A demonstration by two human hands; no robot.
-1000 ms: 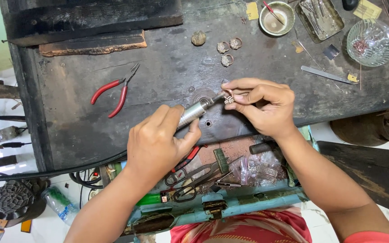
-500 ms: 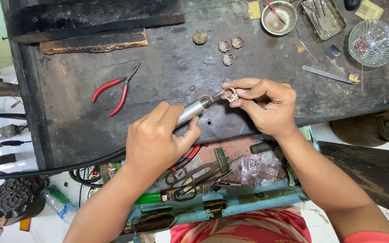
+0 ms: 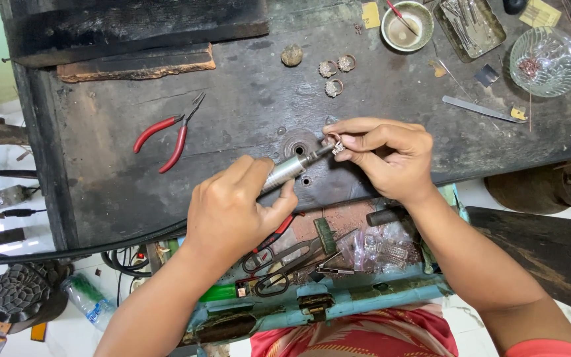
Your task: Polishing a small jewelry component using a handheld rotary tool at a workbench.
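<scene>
- Your left hand grips the rotary tool; keep its tip steady where it meets the ring.
- Your right hand pinches the ring just above the counter's front edge; hold it firmly.
- Red pliers lie left of the ring, three rings behind it.

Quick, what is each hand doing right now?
Left hand: closed around a metal rotary handpiece.
Right hand: fingertips pinching a small ring against the tool's tip.
</scene>
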